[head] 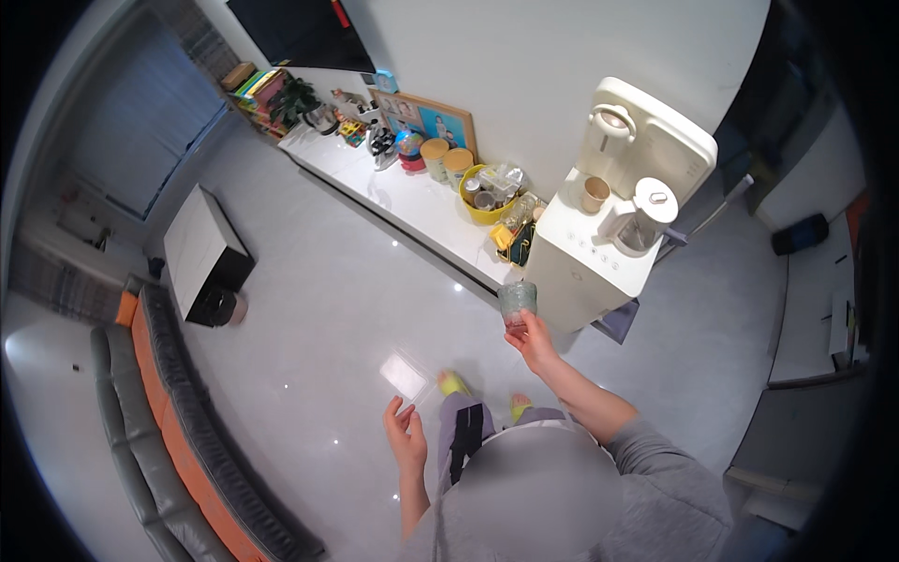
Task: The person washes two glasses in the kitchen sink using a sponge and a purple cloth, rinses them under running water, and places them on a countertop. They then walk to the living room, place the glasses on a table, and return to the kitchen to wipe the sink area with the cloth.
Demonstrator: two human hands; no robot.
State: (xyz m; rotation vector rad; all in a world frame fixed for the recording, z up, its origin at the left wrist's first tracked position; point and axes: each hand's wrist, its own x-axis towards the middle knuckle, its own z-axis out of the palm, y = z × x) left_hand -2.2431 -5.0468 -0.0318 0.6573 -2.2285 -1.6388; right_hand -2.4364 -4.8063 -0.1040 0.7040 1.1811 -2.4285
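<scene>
My right hand (pixel 532 343) grips a textured, greenish-grey glass cup (pixel 518 301) near its pinkish base, in front of a white floor-standing water dispenser (pixel 576 281). On the dispenser's top stand a brown cup (pixel 595 194), under the spout housing (pixel 612 126), and a glass jug with a white lid (pixel 641 218). My left hand (pixel 406 430) hangs over the floor with its fingers apart and holds nothing. Whether the glass cup has anything in it cannot be told.
A long, low white cabinet (pixel 393 200) runs left of the dispenser. It bears a yellow basket (pixel 483 215) of containers, two lidded canisters, a globe, a microscope and a plant. A white-topped coffee table (pixel 200 246) and an orange and grey sofa (pixel 158 400) stand further left.
</scene>
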